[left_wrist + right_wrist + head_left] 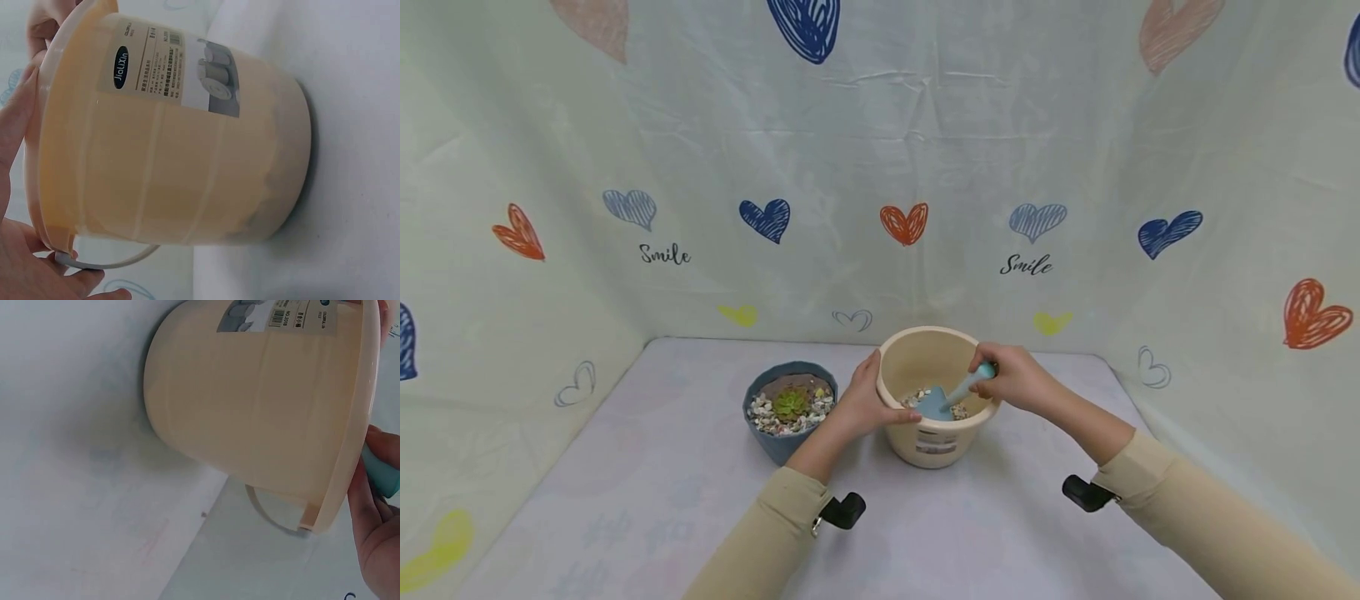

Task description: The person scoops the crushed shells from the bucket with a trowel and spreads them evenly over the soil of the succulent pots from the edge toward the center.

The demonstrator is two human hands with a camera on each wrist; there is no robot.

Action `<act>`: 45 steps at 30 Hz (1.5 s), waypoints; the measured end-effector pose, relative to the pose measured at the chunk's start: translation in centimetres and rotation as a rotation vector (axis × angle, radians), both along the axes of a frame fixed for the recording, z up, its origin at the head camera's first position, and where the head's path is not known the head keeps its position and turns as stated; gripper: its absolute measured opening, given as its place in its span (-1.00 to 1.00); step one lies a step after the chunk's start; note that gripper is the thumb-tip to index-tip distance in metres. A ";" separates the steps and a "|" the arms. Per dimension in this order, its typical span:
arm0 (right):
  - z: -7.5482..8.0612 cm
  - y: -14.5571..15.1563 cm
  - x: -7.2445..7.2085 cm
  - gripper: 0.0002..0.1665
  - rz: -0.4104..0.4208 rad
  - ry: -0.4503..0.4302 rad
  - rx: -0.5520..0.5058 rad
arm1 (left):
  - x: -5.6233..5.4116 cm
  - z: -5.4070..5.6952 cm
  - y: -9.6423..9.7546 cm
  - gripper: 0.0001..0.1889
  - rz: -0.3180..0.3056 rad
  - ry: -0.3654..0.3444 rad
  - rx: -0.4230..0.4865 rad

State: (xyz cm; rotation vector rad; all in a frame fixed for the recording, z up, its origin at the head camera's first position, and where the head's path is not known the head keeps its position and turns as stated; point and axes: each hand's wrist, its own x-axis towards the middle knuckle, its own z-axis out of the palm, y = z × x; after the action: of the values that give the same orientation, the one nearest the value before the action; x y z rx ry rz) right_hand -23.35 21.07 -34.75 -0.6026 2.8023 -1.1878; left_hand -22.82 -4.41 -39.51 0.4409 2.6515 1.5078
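A cream plastic bucket (929, 454) stands on the table, with pebbles (960, 412) at its bottom. My left hand (862, 403) grips the bucket's left rim, thumb along the near edge and fingers by the handle hinge in the left wrist view. In my right hand (1017, 379) is the handle of a small blue shovel (934, 405), its blade down among the pebbles inside. The right wrist view shows the handle end (382, 473) between fingers and thumb; the bucket wall hides the blade there. Left of my left hand sits a blue-grey pot (778, 446) holding a green succulent (792, 403).
White pebbles (772, 422) and brown soil (797, 384) surround the succulent. The bucket's thin carrying handle (125, 261) hangs down its side. A pale cloth covers the table (647, 483); a heart-printed curtain (850, 150) closes off the back and sides.
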 end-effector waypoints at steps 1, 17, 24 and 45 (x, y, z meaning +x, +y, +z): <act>-0.1 -0.1 -0.1 -0.81 -0.018 -0.021 -0.017 | 0.0 0.0 0.0 0.28 0.001 0.002 0.002; -1.6 -1.0 -0.8 -0.80 -0.032 -0.111 -0.143 | -0.1 -0.3 0.0 0.29 0.007 -0.011 0.006; -1.4 -0.9 -0.9 -0.78 -0.072 -0.147 -0.209 | -0.2 -0.5 -0.1 0.29 0.001 -0.013 0.011; -0.5 1.8 0.4 -0.72 -0.192 -0.187 -0.406 | 0.0 -0.2 0.0 0.31 0.018 -0.024 0.004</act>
State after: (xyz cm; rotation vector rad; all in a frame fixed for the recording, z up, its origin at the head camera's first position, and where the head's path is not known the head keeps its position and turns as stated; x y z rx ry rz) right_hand -22.96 22.84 -35.29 -0.2199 2.5209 -1.7697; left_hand -22.78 -4.37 -39.74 0.3982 2.6418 1.5139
